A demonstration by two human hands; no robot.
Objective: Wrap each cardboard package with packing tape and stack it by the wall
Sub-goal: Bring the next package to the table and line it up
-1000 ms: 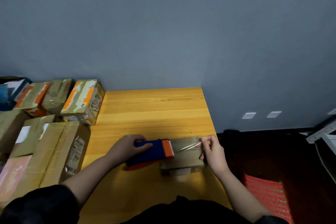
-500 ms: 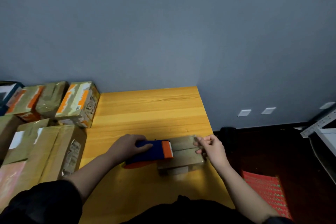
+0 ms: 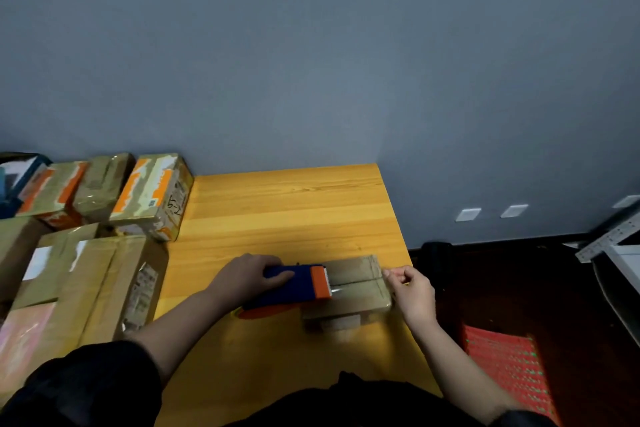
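Far left, against the wall (image 3: 311, 62) — a cluster of taped packages (image 3: 86, 218), some with orange print, the nearer ones larger and plain brown. These read as finished and stacked; how many remain unwrapped cannot be told.

Left hand (image 3: 242, 276): fingers curled round the blue body of the tape dispenser (image 3: 294, 286), its orange cutter end resting on the left part of the cardboard package (image 3: 356, 284). The package lies flat on the table (image 3: 294, 204), near the right edge and well forward of the wall.

A strip of clear tape (image 3: 353, 288) runs from the cutter across the package top toward its right end.

Right hand (image 3: 414, 289): fingers drawn together in a pinch at the package's right edge, apparently holding the tape's free end; the tape itself is too faint there to confirm.

Judgement — this package is early in its wrap: one band being laid along the top, not yet cut, sides and underside likely untaped. Cutting, turning and stacking are left.

Right of the table: dark floor, a red patterned mat (image 3: 502, 367), two white wall plates (image 3: 491, 213), and a pale frame (image 3: 613, 253) at the edge. Nothing lies between the package and the stack; the open table is a clear path left.
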